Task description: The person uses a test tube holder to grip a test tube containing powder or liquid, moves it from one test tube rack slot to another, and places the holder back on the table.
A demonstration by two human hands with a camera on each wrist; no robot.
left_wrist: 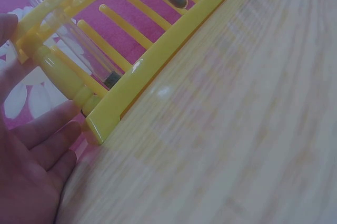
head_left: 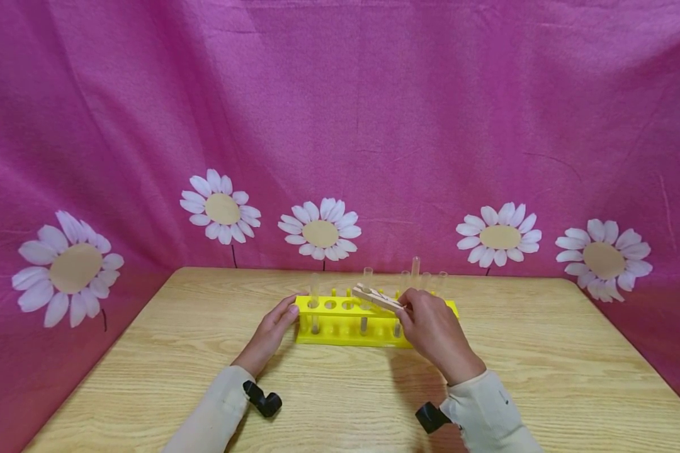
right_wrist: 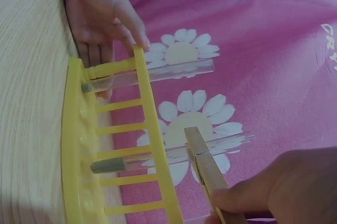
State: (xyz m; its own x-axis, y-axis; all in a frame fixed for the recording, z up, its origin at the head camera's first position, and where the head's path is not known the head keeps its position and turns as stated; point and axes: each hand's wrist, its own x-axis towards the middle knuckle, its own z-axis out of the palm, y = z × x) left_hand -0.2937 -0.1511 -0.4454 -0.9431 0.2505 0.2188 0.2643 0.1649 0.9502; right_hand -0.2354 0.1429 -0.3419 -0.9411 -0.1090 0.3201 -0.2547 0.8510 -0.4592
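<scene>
A wooden clamp [right_wrist: 202, 158] slants, seemingly around a clear, dark-bottomed tube [right_wrist: 109, 165] standing in the yellow rack [head_left: 340, 340].

Curtained, lab-like nook: daisy-print cloth [head_left: 396, 126], wood-grain table [head_left: 340, 396], test-tube rack [head_left: 340, 340].

Test tubes [right_wrist: 181, 70] in rack [head_left: 354, 343], on table [head_left: 164, 352].

We wear a cream left sleeve [head_left: 215, 402], softly creased, which ends at the wrist. The matching cream right sleeve [head_left: 490, 412] is wrinkled about its cuff and carries a small dark mark [head_left: 505, 397]. Beside our left cuff sits a black left wrist camera [head_left: 262, 399] of two rounded, joined lobes; the black right wrist camera [head_left: 432, 417] looks blockier. Beyond the cuffs, our left hand [head_left: 272, 324] and right hand [head_left: 433, 324] are bare.
</scene>
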